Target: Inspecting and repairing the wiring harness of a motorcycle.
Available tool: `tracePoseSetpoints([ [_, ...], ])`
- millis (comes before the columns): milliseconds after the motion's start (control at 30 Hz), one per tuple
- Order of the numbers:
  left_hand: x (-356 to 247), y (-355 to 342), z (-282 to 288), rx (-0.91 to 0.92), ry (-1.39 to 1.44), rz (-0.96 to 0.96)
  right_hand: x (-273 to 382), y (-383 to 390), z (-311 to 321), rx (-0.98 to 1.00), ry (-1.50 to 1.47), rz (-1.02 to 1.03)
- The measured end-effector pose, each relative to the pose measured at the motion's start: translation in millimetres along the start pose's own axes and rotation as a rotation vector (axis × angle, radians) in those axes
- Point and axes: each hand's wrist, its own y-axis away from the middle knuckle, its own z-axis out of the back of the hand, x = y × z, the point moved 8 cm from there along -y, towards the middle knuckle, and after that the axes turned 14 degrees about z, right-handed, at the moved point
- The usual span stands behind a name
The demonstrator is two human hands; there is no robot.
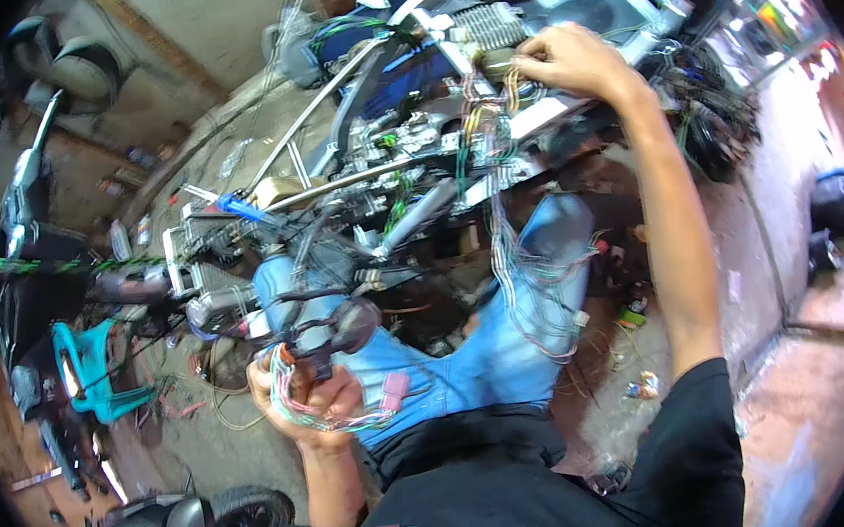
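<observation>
Left hand, lower left, grips coloured wires, right hand, upper right, pinches the wire bundle; keep slack, don't yank.

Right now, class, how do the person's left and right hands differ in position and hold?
The left hand is close to the body, while the right hand reaches farther out, by the metal frame. The left hand grips a wire bundle with a pink connector; the right hand appears to pinch loose wires. Both are bare.
</observation>
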Motion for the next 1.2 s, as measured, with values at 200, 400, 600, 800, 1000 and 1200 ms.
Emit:
tracePoseSetpoints([
  [200,-0.4,-8.6,3.9,0.262,-0.071,0.101,-8.2,7.6,-1.4,0.064,0.005,-0.117],
  [400,6.4,-13.3,-16.0,0.301,-0.030,0.042,-7.6,9.3,2.5,-0.023,0.036,-0.047],
  [600,15.2,-21.0,-28.7,0.358,-0.020,0.081,-7.0,10.7,4.0,-0.142,0.059,-0.022],
  [800,17.0,-22.7,-30.6,0.349,-0.041,0.074,-3.7,16.0,20.4,-0.412,-0.011,0.083],
  [1000,12.3,-21.4,-27.3,0.365,-0.025,0.084,6.5,49.5,43.7,-0.946,-0.291,0.160],
  [1200,6.8,-27.3,-13.6,0.280,-0.041,0.105,20.7,149.4,-3.3,-1.306,-0.782,0.003],
])
